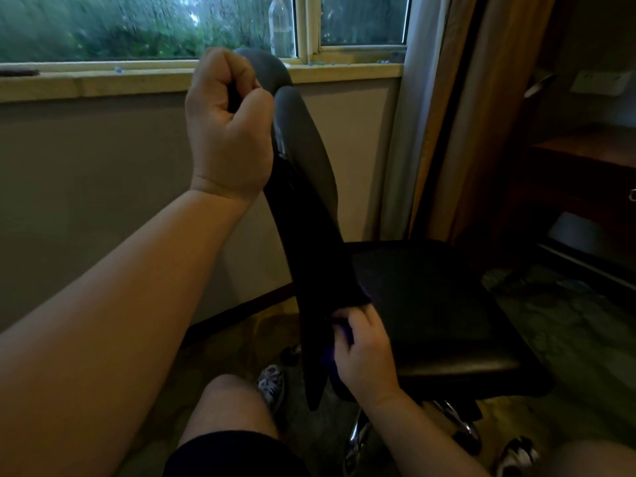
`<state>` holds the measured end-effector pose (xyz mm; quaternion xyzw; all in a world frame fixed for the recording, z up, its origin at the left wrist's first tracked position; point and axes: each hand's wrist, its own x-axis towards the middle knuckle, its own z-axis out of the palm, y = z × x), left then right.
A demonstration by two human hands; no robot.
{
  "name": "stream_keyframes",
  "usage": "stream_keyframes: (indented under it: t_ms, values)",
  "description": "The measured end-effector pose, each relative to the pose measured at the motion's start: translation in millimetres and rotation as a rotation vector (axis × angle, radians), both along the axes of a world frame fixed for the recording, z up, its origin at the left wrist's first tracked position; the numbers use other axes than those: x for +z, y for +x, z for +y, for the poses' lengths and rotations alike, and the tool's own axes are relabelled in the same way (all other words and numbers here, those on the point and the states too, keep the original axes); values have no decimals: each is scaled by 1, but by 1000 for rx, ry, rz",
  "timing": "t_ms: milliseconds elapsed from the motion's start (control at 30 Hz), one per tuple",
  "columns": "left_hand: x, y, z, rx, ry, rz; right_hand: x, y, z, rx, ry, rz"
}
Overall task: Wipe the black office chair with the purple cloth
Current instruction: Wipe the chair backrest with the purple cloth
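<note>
The black office chair [426,297] stands in front of me, seen side-on, its backrest rising edge-on to the left of the seat. My left hand [229,125] grips the top edge of the backrest near the window sill. My right hand [361,352] holds the purple cloth [339,342] against the lower part of the backrest, where it meets the seat. Only a small fold of the cloth shows between my fingers and the chair.
A window sill [103,80] with a clear bottle [282,25] runs behind the chair. Curtains [457,115] hang to the right, with a dark wooden desk [585,173] beyond. The chair's chrome base [358,438] and my knees and shoes are below.
</note>
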<state>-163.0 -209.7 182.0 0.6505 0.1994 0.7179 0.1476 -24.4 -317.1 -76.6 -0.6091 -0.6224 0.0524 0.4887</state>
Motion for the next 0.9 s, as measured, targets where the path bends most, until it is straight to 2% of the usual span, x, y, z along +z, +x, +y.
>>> stream_keyframes:
  t_ms: [133,233,333,467,567,700,800,900]
  values:
    - [-1,-2,1,-14,12,16,-22,2,-8,-58,-213,190]
    - [0,-2,0,-23,5,9,-15,-4,-9,-107,-286,478]
    - [-2,-3,2,-31,7,10,6,-14,-6,-128,-220,771]
    - [-1,-2,3,-61,11,0,60,-35,2,19,-11,898]
    - [-2,-4,4,-57,40,4,103,-51,14,133,125,861]
    - [-3,-5,4,-63,58,24,130,-57,30,142,346,667]
    - [-4,-6,6,-68,65,16,101,-49,30,91,431,379]
    - [-5,-5,6,-83,66,10,50,-34,20,40,325,220]
